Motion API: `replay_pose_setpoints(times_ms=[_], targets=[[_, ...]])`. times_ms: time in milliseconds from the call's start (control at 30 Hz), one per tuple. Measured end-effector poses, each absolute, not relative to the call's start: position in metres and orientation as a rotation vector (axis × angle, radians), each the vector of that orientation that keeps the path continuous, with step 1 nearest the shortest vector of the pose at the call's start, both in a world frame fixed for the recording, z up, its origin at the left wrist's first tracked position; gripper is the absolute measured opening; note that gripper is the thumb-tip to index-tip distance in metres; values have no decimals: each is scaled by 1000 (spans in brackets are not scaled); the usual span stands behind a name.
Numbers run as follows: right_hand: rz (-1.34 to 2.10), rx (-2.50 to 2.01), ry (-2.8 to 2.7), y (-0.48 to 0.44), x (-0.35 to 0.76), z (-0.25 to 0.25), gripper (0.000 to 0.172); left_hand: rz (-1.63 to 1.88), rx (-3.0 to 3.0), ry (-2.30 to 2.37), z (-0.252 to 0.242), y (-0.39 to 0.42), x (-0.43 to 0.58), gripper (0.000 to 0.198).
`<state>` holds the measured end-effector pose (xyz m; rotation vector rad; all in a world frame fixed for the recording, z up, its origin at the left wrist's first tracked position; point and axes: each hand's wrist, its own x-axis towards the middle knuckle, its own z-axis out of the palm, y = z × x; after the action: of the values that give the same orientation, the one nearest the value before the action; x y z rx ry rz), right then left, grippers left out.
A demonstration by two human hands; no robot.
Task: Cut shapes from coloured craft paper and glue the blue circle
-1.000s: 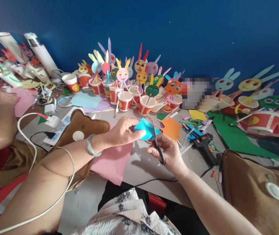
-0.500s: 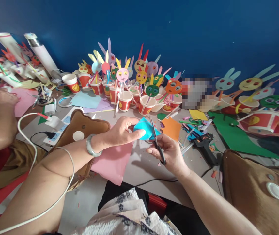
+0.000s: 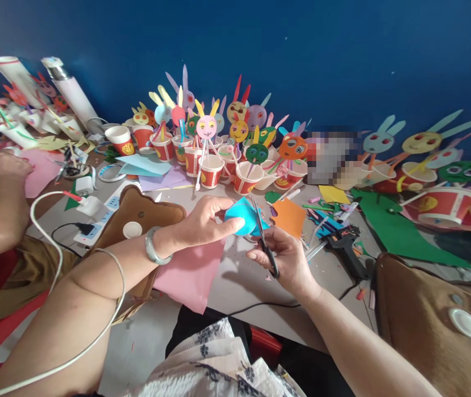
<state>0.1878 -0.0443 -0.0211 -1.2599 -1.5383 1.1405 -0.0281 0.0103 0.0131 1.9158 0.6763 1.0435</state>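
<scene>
My left hand (image 3: 208,220) pinches a piece of blue paper (image 3: 241,215) by its left side, thumb on top. Its lower edge is cut in a curve. In my right hand (image 3: 285,256) is a pair of scissors (image 3: 269,255) with black handles, fingers through the loops. The blades point away from me and lie at the right side of the blue paper, where a strip of it hangs off. Pink paper (image 3: 191,275) lies on the table below my left wrist. Just beyond my right hand is an orange paper piece (image 3: 288,216) with a notched edge.
Paper cups with rabbit-faced figures, such as a red cup (image 3: 211,172), line the blue wall. A hot glue gun (image 3: 348,251) and green paper (image 3: 404,229) lie right. Brown cushions (image 3: 433,325) flank me. A white cable crosses my left arm. A co-worker's hand (image 3: 10,171) is far left.
The blue paper has turned slightly in my left hand, and its cut curve shows rounder. The scissors have barely shifted. Light blue paper at the back now has a raised edge.
</scene>
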Motion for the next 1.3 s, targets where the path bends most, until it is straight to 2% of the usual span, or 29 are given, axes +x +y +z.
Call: replay_pose_setpoints(times_ms=[1300], targets=[[1203,-1273,-1436,-45,183,-16,59,1107,1863,758,6,17,-26,32]])
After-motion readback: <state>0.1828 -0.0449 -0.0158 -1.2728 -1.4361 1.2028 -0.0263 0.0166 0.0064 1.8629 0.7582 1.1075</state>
